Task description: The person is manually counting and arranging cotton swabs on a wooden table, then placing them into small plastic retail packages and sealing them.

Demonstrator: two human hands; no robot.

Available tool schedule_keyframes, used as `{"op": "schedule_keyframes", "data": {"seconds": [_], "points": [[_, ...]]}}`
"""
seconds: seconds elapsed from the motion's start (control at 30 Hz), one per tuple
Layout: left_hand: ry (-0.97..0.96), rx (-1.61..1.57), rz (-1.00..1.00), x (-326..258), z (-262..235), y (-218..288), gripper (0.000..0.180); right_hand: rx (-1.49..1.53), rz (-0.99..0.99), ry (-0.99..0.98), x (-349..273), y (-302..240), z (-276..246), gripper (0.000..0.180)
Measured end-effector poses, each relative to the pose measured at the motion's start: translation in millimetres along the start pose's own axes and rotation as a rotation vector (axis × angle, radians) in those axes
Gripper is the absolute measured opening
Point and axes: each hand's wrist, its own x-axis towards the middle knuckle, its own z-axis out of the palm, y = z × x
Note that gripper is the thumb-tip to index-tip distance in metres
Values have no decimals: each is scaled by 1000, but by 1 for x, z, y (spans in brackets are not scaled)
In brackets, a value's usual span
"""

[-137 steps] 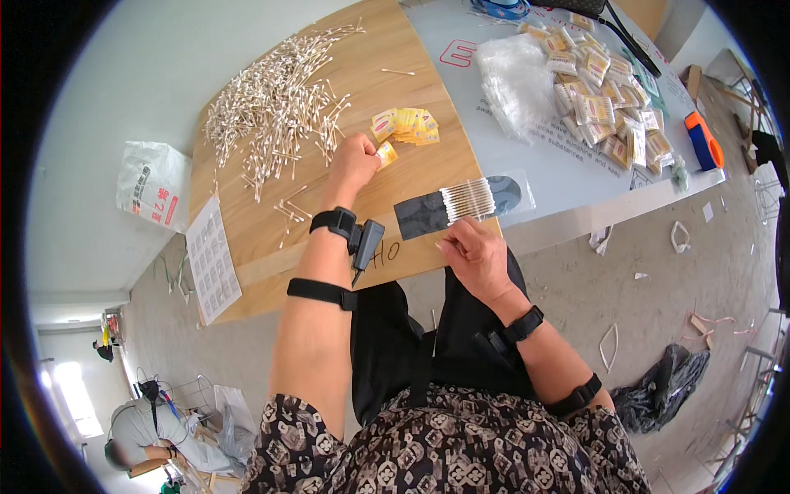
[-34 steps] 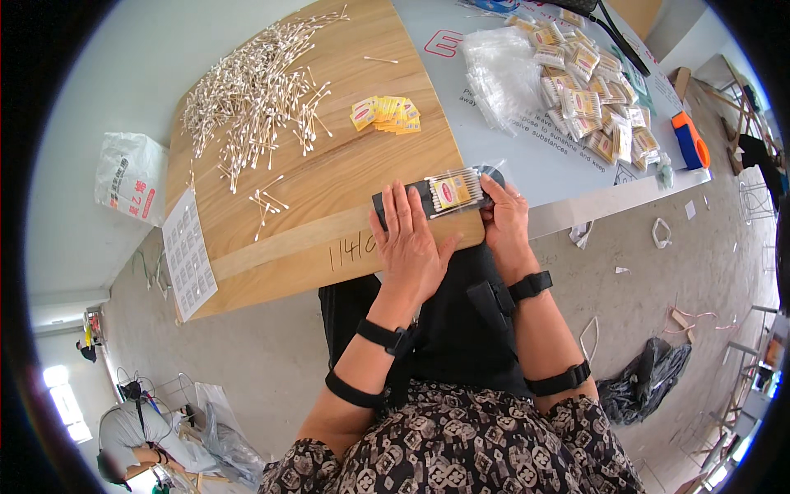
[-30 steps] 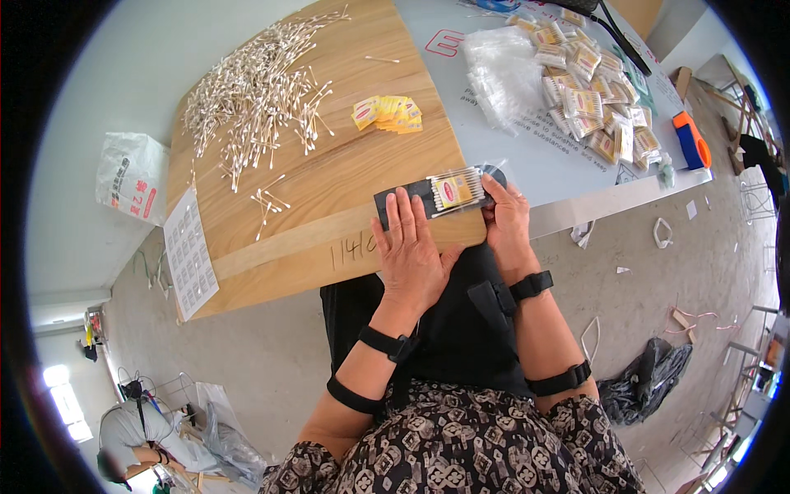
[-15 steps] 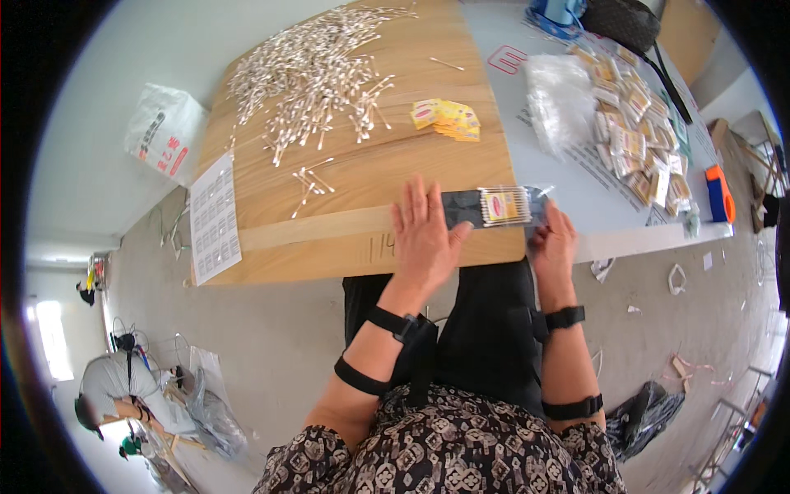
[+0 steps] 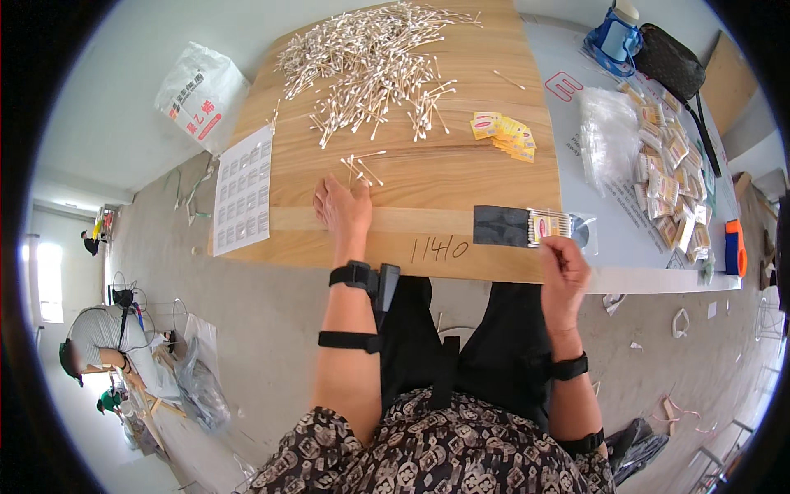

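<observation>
Left hand (image 5: 344, 210): lay flat and open on the desk (image 5: 411, 177), fingertips touching a few loose swabs (image 5: 362, 167).
Right hand (image 5: 562, 267): hovered at the desk's near edge, fingers loosely curled, gripping nothing visible.
Packet (image 5: 550, 226): filled with swabs, rested on a dark pad (image 5: 500, 226) just above the right hand.
Pile (image 5: 370, 62): heaped at the far end.

head view | worn on head, fisheye | looks steeply down, close over wooden counter (image 5: 461, 177) edge, lap, floor below | single view
</observation>
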Motion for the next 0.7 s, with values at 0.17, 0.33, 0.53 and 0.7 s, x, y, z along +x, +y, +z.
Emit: {"op": "schedule_keyframes", "data": {"seconds": [0.17, 0.33, 0.53, 0.7], "points": [[74, -32, 66, -11, -7, -16, 66, -98, -100, -278, -15, -16, 45, 6], [26, -29, 7, 0, -14, 2, 64, -183, -190, -416, -15, -10, 74, 7], [-81, -30, 75, 10, -7, 5, 39, -260, -164, -362, -9, -4, 87, 5], [-49, -90, 278, -8, 4, 5, 7, -237, -119, -325, -7, -4, 88, 4]]}}
